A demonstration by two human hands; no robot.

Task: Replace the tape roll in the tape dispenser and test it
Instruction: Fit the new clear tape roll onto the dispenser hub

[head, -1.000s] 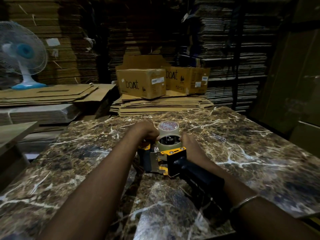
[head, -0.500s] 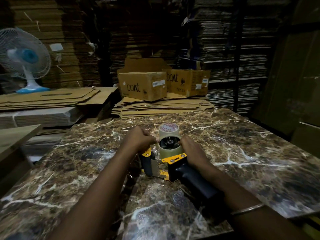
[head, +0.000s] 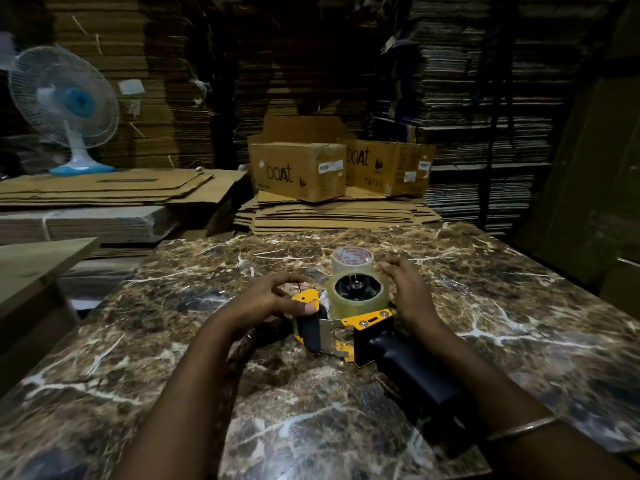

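Note:
A yellow and black tape dispenser lies on its side on the marble table, its black handle pointing toward me. A clear tape roll sits on its black hub. A second roll with a red-printed core stands just behind it. My left hand pinches the dispenser's yellow front plate, thumb on the plate's edge. My right hand curves around the right side of the mounted roll with fingers spread; I cannot tell whether it touches the roll.
Two "boat" cardboard boxes sit on stacked flat cartons beyond the table's far edge. A white and blue fan stands at the back left on more flat cardboard. Tall carton stacks fill the background.
My right hand has come off the dispenser's body and now curves open beside the mounted roll. My left hand has shifted onto the yellow front plate. The camera has moved in a little closer.

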